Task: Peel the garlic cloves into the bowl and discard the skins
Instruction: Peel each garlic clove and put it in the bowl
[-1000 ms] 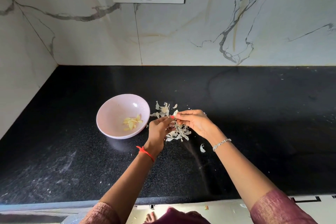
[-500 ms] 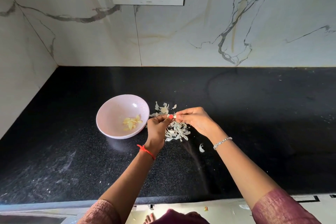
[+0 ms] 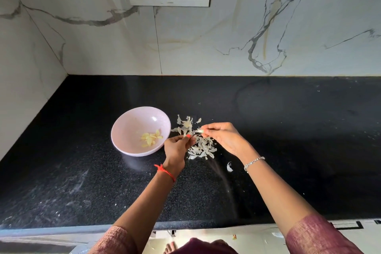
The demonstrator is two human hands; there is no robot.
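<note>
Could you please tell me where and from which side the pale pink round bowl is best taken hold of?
Probably the left rim of the pale pink round bowl, from the left: it stands upright with a flared lip, the peeled yellow garlic cloves lie low inside toward the right, and the left hand and white skin pile crowd its right side.

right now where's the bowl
In the head view the bowl sits on the black counter, left of centre, just left of the left hand and the pile of skins.
</note>
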